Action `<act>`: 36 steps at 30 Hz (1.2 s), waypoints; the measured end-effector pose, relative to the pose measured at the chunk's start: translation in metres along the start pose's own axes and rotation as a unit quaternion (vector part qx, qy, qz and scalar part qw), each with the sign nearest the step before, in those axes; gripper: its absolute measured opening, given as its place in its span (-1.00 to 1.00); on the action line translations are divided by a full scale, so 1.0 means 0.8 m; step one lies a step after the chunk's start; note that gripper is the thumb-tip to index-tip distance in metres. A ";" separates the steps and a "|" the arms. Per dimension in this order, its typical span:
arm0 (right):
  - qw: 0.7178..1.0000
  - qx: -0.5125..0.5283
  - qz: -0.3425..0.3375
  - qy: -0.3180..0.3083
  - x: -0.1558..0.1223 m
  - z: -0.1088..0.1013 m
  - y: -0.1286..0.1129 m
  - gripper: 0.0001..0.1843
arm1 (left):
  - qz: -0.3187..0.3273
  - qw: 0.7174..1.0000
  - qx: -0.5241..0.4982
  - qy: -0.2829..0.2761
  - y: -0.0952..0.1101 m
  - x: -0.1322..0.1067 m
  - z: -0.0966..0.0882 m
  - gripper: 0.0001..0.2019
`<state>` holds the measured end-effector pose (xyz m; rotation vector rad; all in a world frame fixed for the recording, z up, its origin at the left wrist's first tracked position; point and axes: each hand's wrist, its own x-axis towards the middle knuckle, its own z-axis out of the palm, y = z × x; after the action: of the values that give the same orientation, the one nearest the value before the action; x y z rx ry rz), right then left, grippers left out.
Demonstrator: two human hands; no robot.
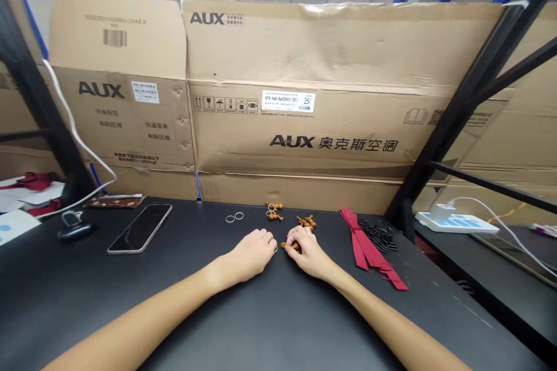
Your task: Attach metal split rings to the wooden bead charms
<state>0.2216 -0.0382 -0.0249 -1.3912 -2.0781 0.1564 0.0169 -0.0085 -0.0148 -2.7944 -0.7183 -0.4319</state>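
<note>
Pinching a small brown wooden gourd bead [289,246] against a black counter [183,307], the right hand [308,252] is angling its fingers down and inward. The left hand [251,255] is lying palm-down and loosely curled, with its fingertips sitting by a thin metal ring [275,249], though I can't tell if it's actually gripping that ring. Both hands are sitting close together with just a narrow gap between them, and both forearms are stretching in from the bottom corners and angling toward the middle.

Room-wise, the hands are working near the back of the counter, where upright cardboard panels with AUX printing [304,87] are standing along the far edge. Two small silver rings [234,217] and more brown wooden gourd beads [274,214] are lying just ahead of the hands, and a folded dark red ribbon [368,246] is stretching out near the right hand, beside a pile of small black rings [378,235]. On the left, a black smartphone [139,229] is lying well away from the hands, so there's a decent stretch of counter on that side. Past the right edge, the counter is dropping away toward a white power strip [455,222] on a separate lower surface.
</note>
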 end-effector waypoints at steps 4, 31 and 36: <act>1.000 0.016 -0.022 0.001 -0.001 0.001 0.001 -0.93 | -0.011 1.000 -0.013 0.010 0.000 -0.001 -0.005 -0.78; 0.997 0.073 -0.025 0.016 0.000 0.005 -0.007 -0.87 | -0.089 0.950 -0.298 0.021 -0.004 0.001 -0.007 -0.81; 1.000 0.018 0.012 -0.003 0.000 0.003 -0.009 -0.88 | -0.072 0.953 -0.296 0.014 -0.004 0.000 -0.009 -0.83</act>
<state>0.2145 -0.0407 -0.0241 -1.3957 -2.0537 0.2062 0.0139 -0.0077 -0.0076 -3.2817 -0.9159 -0.8336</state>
